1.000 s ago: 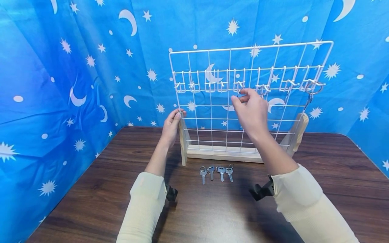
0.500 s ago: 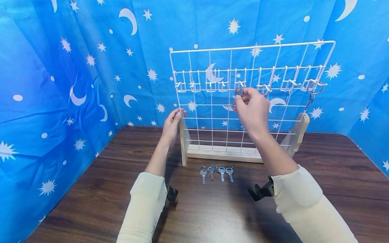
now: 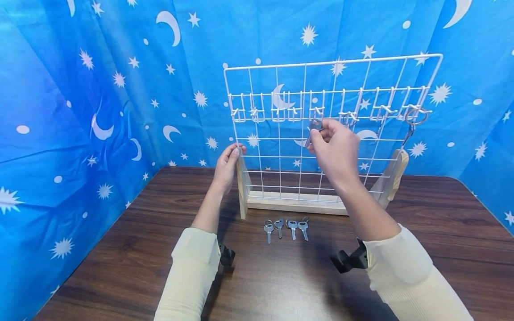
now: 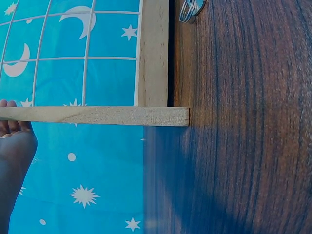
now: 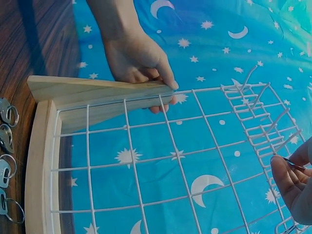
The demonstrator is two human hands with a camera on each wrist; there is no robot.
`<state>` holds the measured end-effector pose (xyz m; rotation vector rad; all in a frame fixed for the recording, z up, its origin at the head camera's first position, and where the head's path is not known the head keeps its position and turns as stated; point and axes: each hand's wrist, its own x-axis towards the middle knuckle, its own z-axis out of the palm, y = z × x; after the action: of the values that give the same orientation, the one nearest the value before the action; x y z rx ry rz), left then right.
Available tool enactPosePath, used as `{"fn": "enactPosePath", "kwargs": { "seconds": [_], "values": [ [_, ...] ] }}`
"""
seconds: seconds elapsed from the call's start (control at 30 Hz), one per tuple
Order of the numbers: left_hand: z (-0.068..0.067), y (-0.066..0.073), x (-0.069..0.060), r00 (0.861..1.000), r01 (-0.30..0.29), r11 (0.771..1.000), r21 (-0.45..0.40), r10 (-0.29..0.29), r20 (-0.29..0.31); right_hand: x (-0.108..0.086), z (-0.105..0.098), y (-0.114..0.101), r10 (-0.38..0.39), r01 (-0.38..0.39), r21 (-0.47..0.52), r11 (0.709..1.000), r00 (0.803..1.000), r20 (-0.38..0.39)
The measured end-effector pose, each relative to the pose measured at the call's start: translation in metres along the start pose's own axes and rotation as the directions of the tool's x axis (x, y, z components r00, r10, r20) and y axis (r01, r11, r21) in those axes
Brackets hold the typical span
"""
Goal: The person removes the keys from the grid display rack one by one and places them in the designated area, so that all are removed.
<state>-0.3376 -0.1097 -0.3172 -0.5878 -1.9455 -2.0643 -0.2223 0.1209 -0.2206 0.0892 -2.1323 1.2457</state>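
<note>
My right hand (image 3: 337, 149) pinches a silver key (image 3: 315, 125) just below one of the white hooks (image 3: 316, 110) near the middle of the wire grid rack (image 3: 299, 157). Whether the key's ring sits on that hook is too small to tell. In the right wrist view the key (image 5: 295, 165) shows edge-on between thumb and finger. My left hand (image 3: 226, 167) grips the top of the rack's left wooden upright (image 3: 242, 187), fingers behind it and thumb in front. The left wrist view shows that upright (image 4: 97, 115) from the side, with part of the hand (image 4: 17, 146) at the left edge.
Several keys with rings (image 3: 292, 229) lie in a row on the brown table (image 3: 277, 281) before the rack's wooden base (image 3: 297, 205). At the far right hook hangs a key on a large ring (image 3: 415, 116). Behind stands a blue curtain (image 3: 120, 111) with moons and stars.
My right hand first held its fingers close under the middle hook; the key then came into view between them. Since then the hand has lowered slightly. The left hand keeps its place.
</note>
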Motion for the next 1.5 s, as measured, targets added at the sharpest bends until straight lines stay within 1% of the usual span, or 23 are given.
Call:
{"fn": "enactPosePath", "kwargs": {
  "seconds": [0.13, 0.63, 0.87, 1.07, 1.2, 1.37, 1.5],
  "values": [
    [0.000, 0.001, 0.000, 1.000, -0.003, 1.000, 0.001, 0.003, -0.001, -0.003, -0.002, -0.003, -0.020, 0.020, -0.005, 1.000, 1.000, 0.006],
    [-0.001, 0.001, -0.002, 1.000, -0.014, 1.000, 0.018, 0.014, -0.005, -0.008, -0.010, -0.010, -0.047, 0.047, 0.010, 0.999, 0.999, 0.002],
    [0.001, 0.001, -0.001, 1.000, -0.012, 1.000, 0.003, 0.012, -0.008, -0.011, -0.012, -0.005, -0.054, 0.054, -0.005, 0.999, 0.999, 0.002],
    [0.001, 0.000, -0.001, 1.000, -0.017, 1.000, 0.007, 0.017, -0.007, -0.017, -0.013, 0.001, -0.056, 0.057, -0.044, 0.997, 0.998, 0.019],
    [0.001, 0.000, -0.001, 1.000, -0.022, 1.000, 0.009, 0.022, 0.000, -0.021, -0.013, 0.005, -0.048, 0.049, -0.049, 0.998, 0.998, 0.030],
    [0.001, 0.001, -0.001, 1.000, -0.019, 1.000, 0.011, 0.019, 0.005, -0.026, -0.012, 0.013, -0.058, 0.060, -0.056, 0.997, 0.998, 0.039],
    [0.001, 0.001, -0.001, 1.000, -0.014, 1.000, 0.015, 0.014, 0.005, -0.030, -0.013, 0.019, -0.044, 0.046, -0.053, 0.998, 0.998, 0.053]
  ]
}}
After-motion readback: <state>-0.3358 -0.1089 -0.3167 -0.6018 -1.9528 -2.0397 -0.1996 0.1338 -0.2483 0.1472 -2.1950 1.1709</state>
